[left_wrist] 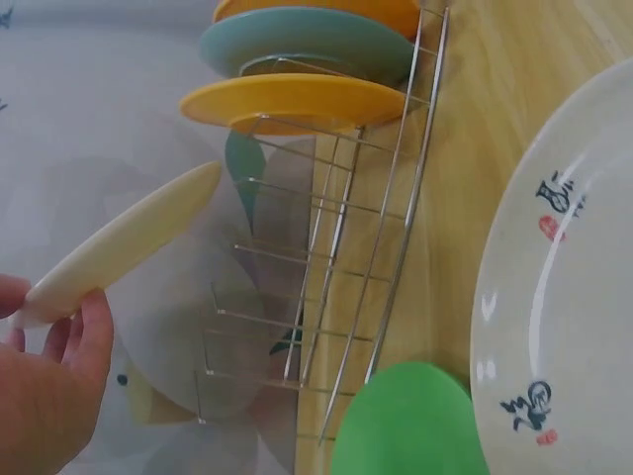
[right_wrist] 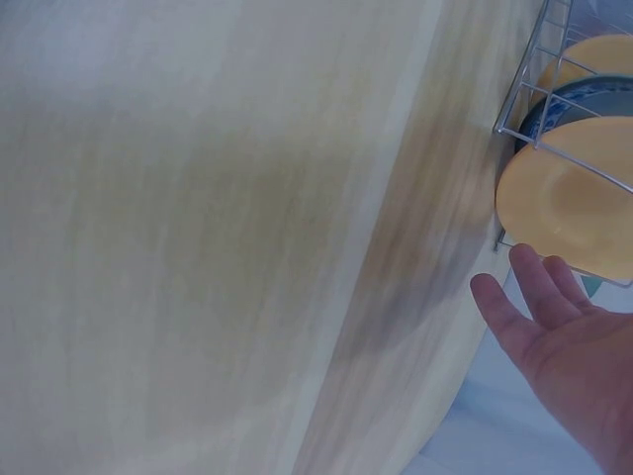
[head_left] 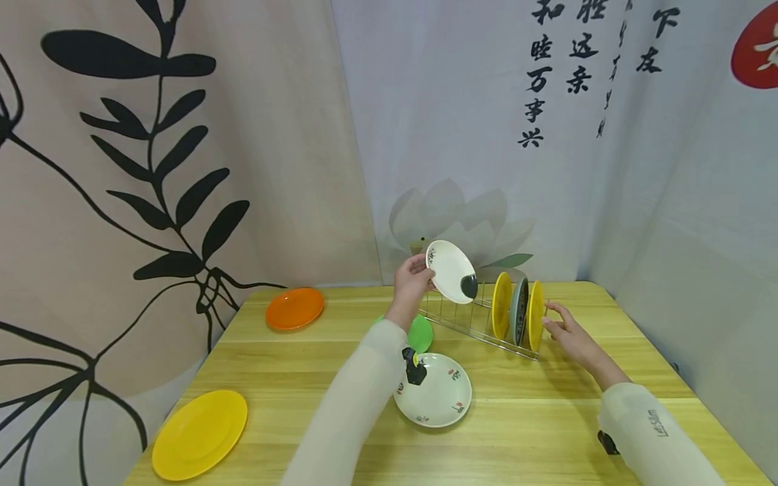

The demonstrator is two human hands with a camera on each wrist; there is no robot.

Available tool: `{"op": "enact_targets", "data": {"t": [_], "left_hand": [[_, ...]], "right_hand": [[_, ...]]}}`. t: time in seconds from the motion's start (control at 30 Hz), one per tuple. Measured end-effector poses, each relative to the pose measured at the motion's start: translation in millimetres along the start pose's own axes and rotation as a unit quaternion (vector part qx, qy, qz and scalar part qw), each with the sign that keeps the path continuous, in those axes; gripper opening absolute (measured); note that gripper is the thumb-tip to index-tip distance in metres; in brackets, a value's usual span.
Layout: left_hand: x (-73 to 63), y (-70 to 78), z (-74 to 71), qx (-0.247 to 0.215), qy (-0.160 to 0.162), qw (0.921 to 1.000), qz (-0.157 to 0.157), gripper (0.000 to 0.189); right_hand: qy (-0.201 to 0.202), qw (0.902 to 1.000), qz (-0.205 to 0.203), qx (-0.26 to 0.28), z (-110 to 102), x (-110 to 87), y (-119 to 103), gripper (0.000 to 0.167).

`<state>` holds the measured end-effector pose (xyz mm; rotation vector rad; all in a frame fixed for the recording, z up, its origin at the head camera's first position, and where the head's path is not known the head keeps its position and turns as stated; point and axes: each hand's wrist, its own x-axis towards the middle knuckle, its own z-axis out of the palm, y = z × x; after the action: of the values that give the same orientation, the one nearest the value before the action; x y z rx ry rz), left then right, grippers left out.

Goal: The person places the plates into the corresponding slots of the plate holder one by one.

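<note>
My left hand pinches a small white plate by its edge, holding it tilted above the left part of the wire dish rack. Three plates stand upright at the rack's right end: a yellow plate, a blue-grey plate and another yellow plate. Beside that outer yellow plate is my right hand, its fingers spread and loosely bent at the rack's end. In the right wrist view the fingertips lie right by the rack's end wire, with nothing gripped.
A white patterned plate lies in front of the rack, and a green plate sits partly hidden behind the left sleeve. On the left of the table are an orange plate and a large yellow plate. A printed curtain hangs behind.
</note>
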<state>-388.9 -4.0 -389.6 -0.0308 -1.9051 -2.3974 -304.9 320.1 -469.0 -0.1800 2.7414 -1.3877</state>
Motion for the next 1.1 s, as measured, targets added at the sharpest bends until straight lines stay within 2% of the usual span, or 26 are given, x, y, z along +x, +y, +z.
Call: {"op": "enact_targets", "data": {"t": [0.17,0.6,0.87,1.1], "left_hand": [[3.7,-3.7,11.4,-0.002,-0.009,1.0000,0.002,0.045],[7.7,-12.8,33.7,0.033,-0.024,0.9989,0.023,0.045],[4.5,-24.4,49.1,0.054,-0.024,0.9980,0.021,0.041],[0.9,-27.4,54.7,0.057,-0.025,0.9978,0.021,0.040]], "right_hand": [[-0.002,1.0000,0.001,0.001,0,-0.3,-1,0.066],[-0.003,1.0000,0.007,-0.004,-1,1.1,0,0.065],[-0.003,0.9999,0.010,-0.001,-1,1.6,1,0.064],[0.000,0.9999,0.015,0.001,-1,2.5,2,0.065]]}}
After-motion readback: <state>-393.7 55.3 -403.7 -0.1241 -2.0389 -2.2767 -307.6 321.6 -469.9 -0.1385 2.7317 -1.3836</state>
